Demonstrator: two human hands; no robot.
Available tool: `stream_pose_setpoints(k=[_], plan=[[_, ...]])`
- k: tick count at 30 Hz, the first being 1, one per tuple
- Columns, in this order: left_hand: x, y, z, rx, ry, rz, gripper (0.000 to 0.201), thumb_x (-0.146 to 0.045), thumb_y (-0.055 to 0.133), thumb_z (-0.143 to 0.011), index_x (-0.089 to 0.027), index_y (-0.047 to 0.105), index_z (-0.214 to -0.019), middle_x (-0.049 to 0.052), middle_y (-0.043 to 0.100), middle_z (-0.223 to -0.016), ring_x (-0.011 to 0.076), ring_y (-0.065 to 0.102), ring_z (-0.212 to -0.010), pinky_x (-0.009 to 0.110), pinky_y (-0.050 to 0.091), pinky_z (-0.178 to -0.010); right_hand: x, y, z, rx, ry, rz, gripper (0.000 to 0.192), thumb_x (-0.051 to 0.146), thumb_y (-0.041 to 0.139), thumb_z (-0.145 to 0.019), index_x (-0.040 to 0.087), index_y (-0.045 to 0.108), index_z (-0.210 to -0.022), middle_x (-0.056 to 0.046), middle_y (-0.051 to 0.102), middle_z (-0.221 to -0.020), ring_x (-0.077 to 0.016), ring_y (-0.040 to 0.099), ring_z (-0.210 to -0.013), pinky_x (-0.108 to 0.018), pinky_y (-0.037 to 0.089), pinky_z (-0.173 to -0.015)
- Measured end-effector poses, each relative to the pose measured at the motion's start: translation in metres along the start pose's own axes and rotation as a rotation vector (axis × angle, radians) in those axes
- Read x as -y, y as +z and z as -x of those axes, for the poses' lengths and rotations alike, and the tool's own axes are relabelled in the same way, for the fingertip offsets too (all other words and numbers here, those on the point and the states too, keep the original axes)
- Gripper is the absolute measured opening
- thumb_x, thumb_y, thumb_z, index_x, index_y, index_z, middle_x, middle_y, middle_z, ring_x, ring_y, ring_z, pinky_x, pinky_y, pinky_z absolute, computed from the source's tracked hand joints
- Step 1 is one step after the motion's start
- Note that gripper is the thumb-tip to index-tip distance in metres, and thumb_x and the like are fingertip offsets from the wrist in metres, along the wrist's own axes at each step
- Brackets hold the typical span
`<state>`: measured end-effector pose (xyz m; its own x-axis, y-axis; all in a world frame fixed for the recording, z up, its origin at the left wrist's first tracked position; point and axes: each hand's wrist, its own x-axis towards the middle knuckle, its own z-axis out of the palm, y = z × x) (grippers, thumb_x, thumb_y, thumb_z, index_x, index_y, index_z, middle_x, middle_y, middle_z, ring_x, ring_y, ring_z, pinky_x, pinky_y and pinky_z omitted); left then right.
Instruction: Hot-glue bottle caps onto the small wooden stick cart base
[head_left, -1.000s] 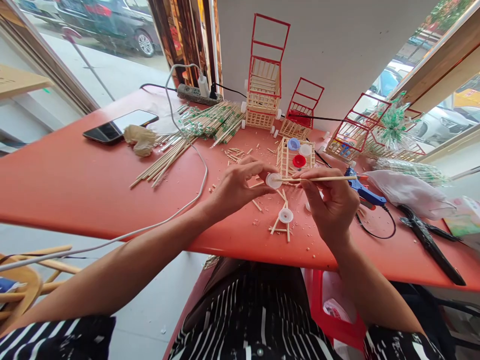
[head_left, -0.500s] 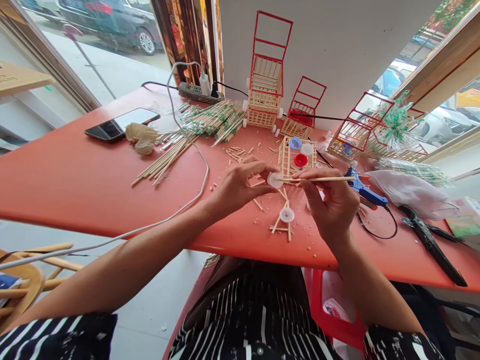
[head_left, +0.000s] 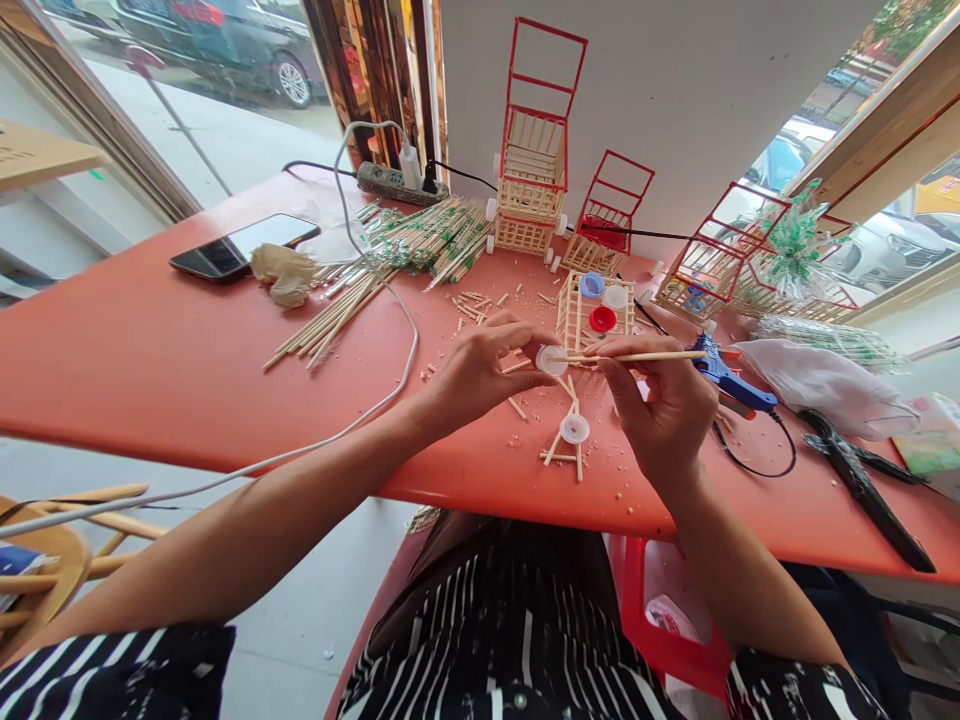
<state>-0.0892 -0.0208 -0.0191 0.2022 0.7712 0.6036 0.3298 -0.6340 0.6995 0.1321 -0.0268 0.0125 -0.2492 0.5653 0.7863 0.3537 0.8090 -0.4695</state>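
Note:
Between thumb and fingers my left hand grips a small white plastic bottle cap. My right hand pinches a thin wooden stick, held level, with its left end at the inside of the cap. Just below, another white cap rests on a small frame of sticks on the table. Behind my hands sits a stick basket carrying a blue cap, a red cap and a white cap.
Finished-looking stick carts with red handles stand along the wall. Wrapped stick bundles, a phone and a white cable lie to the left. On the right are a blue glue gun, a white cloth and a black-handled tool.
Almost nothing differs. Both hands keep their hold on the cap and the stick, and the stick's right end has shifted very slightly.

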Motion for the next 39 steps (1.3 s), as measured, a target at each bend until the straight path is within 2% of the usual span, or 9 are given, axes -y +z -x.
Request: stream_pose_setpoints(k=[23, 35, 39], plan=[[-0.0006, 0.0028, 0.0008, 0.003, -0.01, 0.004, 0.032, -0.027, 0.091, -0.083, -0.02, 0.08, -0.112, 0.005, 0.08, -0.099, 0.0204, 0.073, -0.093, 0.032, 0.056, -0.088, 0.0031, -0.0001, -0.0015, 0.009, -0.023, 0.0, 0.005, 0.022, 0.072, -0.1, 0.025, 0.074, -0.104, -0.002, 0.083, -0.101, -0.0164, 0.079, -0.094, -0.033, 0.066, -0.08], [-0.0002, 0.0031, 0.0007, 0.005, 0.016, 0.007, 0.033, -0.038, 0.088, -0.087, -0.021, 0.081, -0.114, 0.006, 0.08, -0.098, 0.0208, 0.072, -0.092, 0.033, 0.055, -0.088, 0.0029, -0.0003, -0.001, 0.022, -0.001, 0.021, 0.007, 0.023, 0.072, -0.101, 0.026, 0.075, -0.105, -0.001, 0.083, -0.104, -0.0161, 0.079, -0.092, -0.033, 0.065, -0.08], [-0.0001, 0.0022, 0.0003, -0.008, 0.034, -0.018, 0.035, -0.045, 0.085, -0.089, -0.022, 0.081, -0.115, 0.005, 0.079, -0.093, 0.0203, 0.07, -0.088, 0.033, 0.054, -0.089, 0.0021, -0.0013, -0.0042, 0.02, -0.048, 0.059, 0.008, 0.022, 0.071, -0.101, 0.028, 0.075, -0.105, -0.002, 0.082, -0.102, -0.0185, 0.078, -0.095, -0.035, 0.064, -0.081]])
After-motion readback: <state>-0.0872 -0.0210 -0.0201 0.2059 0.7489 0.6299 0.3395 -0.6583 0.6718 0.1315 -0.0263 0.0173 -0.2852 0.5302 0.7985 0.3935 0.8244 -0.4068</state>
